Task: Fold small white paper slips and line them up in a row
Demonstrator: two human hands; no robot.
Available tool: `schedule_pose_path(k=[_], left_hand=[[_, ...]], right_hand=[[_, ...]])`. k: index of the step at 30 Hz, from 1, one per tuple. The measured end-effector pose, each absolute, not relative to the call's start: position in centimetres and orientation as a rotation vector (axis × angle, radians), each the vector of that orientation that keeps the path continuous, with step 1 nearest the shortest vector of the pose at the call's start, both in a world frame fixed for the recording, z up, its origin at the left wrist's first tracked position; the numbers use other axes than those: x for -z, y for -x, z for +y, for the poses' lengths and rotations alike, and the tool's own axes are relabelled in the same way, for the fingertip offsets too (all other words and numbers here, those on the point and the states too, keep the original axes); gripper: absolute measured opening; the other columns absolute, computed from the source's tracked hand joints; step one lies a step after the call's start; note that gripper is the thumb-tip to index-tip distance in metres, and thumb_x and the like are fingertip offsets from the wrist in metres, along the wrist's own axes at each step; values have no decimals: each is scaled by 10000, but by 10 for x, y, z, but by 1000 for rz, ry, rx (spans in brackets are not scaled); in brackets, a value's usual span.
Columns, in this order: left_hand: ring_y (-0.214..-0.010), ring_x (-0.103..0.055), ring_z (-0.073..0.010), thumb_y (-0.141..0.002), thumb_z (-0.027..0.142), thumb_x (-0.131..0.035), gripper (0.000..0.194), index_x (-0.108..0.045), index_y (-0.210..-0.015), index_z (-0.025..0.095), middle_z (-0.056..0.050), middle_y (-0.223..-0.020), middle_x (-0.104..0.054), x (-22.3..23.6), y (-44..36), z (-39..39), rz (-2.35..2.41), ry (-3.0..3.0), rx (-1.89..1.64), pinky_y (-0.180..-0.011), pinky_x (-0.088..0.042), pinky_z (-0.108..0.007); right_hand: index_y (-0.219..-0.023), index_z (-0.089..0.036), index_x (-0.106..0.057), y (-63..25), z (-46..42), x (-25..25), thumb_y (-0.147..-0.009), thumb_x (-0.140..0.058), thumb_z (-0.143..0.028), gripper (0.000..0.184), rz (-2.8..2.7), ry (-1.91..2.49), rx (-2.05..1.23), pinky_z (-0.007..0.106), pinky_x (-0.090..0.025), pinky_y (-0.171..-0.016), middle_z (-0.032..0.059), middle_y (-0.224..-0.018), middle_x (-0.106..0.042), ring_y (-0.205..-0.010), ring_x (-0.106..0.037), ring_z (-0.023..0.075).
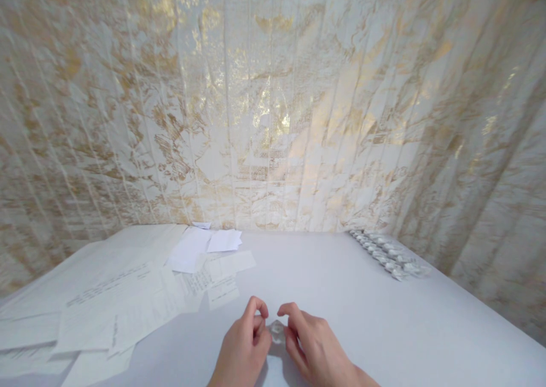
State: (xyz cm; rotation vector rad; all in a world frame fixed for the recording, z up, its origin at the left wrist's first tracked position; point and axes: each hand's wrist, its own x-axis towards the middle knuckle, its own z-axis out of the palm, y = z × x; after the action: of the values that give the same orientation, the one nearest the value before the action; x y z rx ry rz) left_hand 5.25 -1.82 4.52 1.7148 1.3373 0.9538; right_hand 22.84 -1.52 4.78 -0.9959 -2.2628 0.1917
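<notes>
A small, greyish-white folded paper piece [277,331] is between my two hands, just above the white table near its front edge. My left hand [246,344] has its fingers curled, with the thumb side against the left of the piece. On the other side my right hand [314,341] is bent round it, thumb at its right edge and index finger arched above. The exact folds are too small and blurred to make out, and my fingers partly hide the lower edges.
Printed paper sheets [115,301] overlap across the left of the table [384,330]. Blank white slips [224,241] lie at the back. Rows of small greyish folded pieces [386,253] stand at the back right. A gold-patterned curtain [273,102] hangs behind the table.
</notes>
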Motion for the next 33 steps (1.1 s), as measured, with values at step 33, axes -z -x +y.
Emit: schedule_pose_path(k=[33], left_hand=[[-504, -436, -151, -818, -19, -396, 304, -356, -893, 272, 154, -492, -366, -48, -53, -13, 1507, -1919, -752, -544, -258, -232]], right_hand=[[-943, -220, -490, -227, -14, -53, -725, -508, -32, 288, -2354, 987, 247, 296, -352, -636, 12, -796, -621, -694, -539, 200]])
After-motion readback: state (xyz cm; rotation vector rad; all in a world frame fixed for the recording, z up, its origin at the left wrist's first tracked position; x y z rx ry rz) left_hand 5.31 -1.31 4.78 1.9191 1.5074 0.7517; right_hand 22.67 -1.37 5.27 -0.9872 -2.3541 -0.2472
